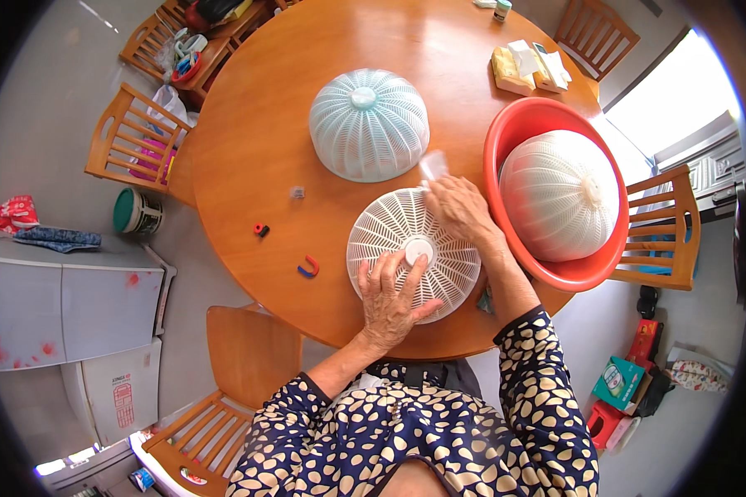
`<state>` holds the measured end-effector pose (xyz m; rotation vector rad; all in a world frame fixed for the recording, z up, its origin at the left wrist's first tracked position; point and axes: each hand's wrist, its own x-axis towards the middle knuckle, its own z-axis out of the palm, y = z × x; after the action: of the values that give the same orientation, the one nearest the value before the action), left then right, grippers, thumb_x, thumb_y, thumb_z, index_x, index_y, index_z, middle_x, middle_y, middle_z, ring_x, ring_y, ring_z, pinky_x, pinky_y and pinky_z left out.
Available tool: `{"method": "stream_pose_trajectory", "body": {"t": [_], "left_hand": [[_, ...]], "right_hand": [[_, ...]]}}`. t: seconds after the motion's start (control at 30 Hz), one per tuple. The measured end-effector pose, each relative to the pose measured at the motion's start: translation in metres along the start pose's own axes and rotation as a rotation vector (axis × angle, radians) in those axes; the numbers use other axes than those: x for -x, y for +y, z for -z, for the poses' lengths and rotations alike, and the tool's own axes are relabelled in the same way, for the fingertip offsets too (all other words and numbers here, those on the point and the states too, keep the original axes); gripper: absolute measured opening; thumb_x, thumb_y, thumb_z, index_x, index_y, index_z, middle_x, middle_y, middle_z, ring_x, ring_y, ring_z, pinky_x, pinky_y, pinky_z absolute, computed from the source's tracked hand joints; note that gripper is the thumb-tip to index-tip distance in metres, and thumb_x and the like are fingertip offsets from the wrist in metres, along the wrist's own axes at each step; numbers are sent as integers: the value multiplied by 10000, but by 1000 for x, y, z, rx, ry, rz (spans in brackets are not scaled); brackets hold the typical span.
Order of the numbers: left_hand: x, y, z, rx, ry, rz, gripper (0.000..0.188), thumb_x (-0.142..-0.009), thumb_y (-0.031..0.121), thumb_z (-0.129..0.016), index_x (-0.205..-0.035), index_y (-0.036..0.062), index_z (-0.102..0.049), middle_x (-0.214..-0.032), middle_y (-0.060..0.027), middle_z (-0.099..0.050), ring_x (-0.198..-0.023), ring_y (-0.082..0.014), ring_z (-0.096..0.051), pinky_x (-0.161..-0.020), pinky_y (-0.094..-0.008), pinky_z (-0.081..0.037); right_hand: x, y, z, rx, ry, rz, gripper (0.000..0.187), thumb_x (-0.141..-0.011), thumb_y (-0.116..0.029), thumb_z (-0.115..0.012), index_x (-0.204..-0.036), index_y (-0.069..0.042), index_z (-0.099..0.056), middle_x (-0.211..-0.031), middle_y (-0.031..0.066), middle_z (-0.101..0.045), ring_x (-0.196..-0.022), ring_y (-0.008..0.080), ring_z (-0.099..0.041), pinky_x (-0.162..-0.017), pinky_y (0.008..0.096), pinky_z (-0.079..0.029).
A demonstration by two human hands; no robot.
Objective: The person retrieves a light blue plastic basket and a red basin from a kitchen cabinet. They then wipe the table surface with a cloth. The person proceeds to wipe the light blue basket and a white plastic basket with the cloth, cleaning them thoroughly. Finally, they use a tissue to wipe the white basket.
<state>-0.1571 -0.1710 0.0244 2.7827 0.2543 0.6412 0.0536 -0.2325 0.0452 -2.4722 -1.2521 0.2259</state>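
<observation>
A white slatted plastic food cover (381,225) lies on the round table in front of me. My left hand (389,300) rests on it with fingers spread, the fingertips at the round white knob (419,250). At the cover's far right edge, my right hand (457,207) is closed on a white tissue (433,165), which sticks out past the fingers, slightly blurred. Just beyond stands a pale blue food cover (365,141), dome up. To the right, a red plastic basin (506,124) holds a cream-white food cover (559,195), tilted in it.
Left of the covers lie a horseshoe magnet (310,267), a small red-and-black piece (261,230) and a small clear piece (297,192). Tissue packs (514,73) sit at the far right. Wooden chairs (137,141) surround the table (257,108). A dark green item (485,300) lies beside my right forearm.
</observation>
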Motion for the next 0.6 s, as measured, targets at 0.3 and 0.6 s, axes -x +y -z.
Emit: {"method": "stream_pose_trajectory", "body": {"t": [0.3, 0.6], "left_hand": [[2, 0, -7, -30, 18, -23, 740, -763, 634, -586, -1300, 134, -492, -1286, -137, -402, -1245, -301, -340, -1063, -535, -149], [-2, 4, 3, -1, -11, 44, 739, -748, 615, -609, -1303, 146, -471, -1288, -104, -412, -1246, -263, -355, -1066, -495, -180]], "right_hand": [[15, -25, -20, -39, 135, 270, 396, -922, -260, -457, -1205, 13, -506, -1290, 199, -489, -1234, 339, -446, -1048, 473, -332], [36, -36, -4, -89, 161, 24, 389, -936, -223, -445, -1254, -3, -481, -1313, 196, -470, -1263, 331, -419, -1065, 442, -303]]}}
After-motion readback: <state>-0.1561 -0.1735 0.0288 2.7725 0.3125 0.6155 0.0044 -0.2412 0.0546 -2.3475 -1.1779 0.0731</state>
